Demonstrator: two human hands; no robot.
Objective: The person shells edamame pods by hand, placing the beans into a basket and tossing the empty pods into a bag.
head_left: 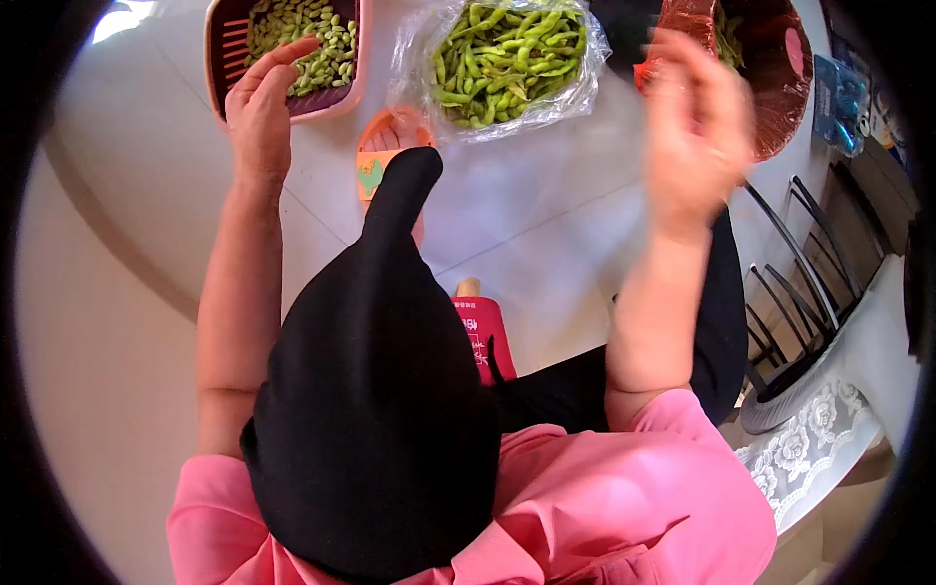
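Observation:
At the upper left, my left hand (261, 115) is over the near edge of a pink basket (363, 58) with shelled green beans (327, 49) in it. Its fingers are bent together near the beans; what they hold, if anything, is too small to make out. Green pods (512, 58) fill a clear plastic bag (577, 97) at the top middle. My right hand (700, 136) is raised at the upper right, smeared by motion, beside a bin lined with a dark red bag (785, 107). Some green scraps show inside that bin.
My foot in an orange slipper (378, 175) is on the tiled floor below the bag. A red packet (485, 336) lies between my legs. Black chair frames (804, 253) and a lace cloth (809, 444) are on the right, with a blue package (840, 102) above them.

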